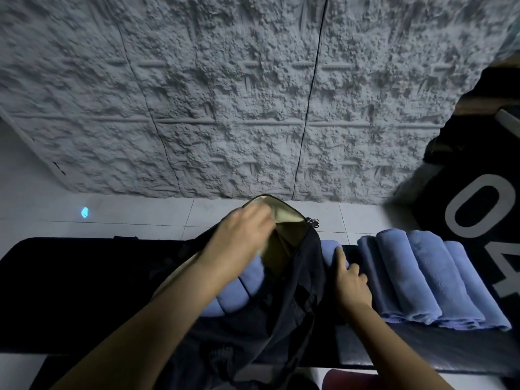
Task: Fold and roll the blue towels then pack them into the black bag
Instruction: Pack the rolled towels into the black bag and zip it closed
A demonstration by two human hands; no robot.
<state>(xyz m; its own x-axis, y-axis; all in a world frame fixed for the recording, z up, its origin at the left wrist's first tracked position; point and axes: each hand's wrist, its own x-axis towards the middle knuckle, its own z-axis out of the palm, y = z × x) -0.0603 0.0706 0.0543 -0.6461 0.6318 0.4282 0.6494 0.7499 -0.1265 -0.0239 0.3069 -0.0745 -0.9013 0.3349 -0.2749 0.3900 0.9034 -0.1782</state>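
towels point(439, 280): soft matt cloth | bag point(298, 299): matt black fabric, metal zipper pulls point(313, 220) | wall point(225, 94): rough
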